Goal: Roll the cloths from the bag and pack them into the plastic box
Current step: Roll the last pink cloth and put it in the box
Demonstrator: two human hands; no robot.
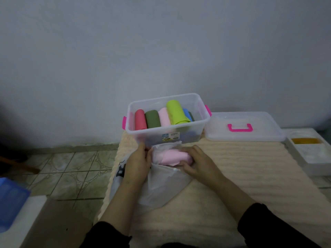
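A clear plastic box (203,120) with pink latches stands at the far edge of a cream quilted surface. Several rolled cloths lie in it: red, dark green, pale pink, lime green (176,111) and blue. Just in front of it lies a white translucent plastic bag (161,185) with its mouth open. A pale pink cloth (170,155) shows in the mouth. My left hand (137,162) grips the bag's left edge. My right hand (194,162) has its fingers curled round the pink cloth at the mouth.
The box's clear lid (243,127) with a pink handle lies to the right of the box. A white tray (309,151) with a yellow item sits further right. Tiled floor (71,167) lies to the left, with a blue object (10,201) at the lower left.
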